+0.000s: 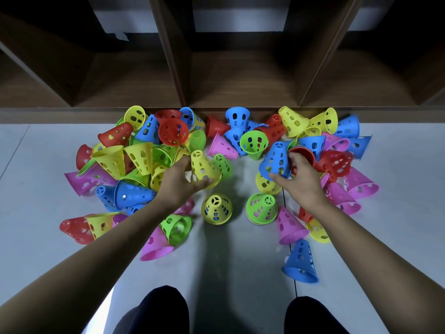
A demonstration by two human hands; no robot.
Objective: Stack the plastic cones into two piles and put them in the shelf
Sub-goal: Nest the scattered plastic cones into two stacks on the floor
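- I have a perforated yellow plastic cone (203,166) lifted in the left hand (179,183). Its fingers (185,163) are curled round the cone's wall, just beyond the upright yellow plastic cone (216,209) standing on the grey floor (228,261).
- The right hand (301,179) grips a perforated blue plastic cone (277,161), beyond and to the right of that upright cone.
- Just right of the upright cone stands a green plastic cone (261,209), which I take as the second pile's start.
- I judge this to be early stacking. The loose heap of coloured cones (142,160) spreads beyond and to both sides of the upright cone, up to the dark wooden shelf (240,80).
- Next, each held cone needs turning mouth-down, centring over a pile's tip and lowering squarely so it nests.
- I cannot tell how many cones each pile holds.
- A red plastic cone (303,151) is half covered by the right hand, and the shelf's top is cut off.
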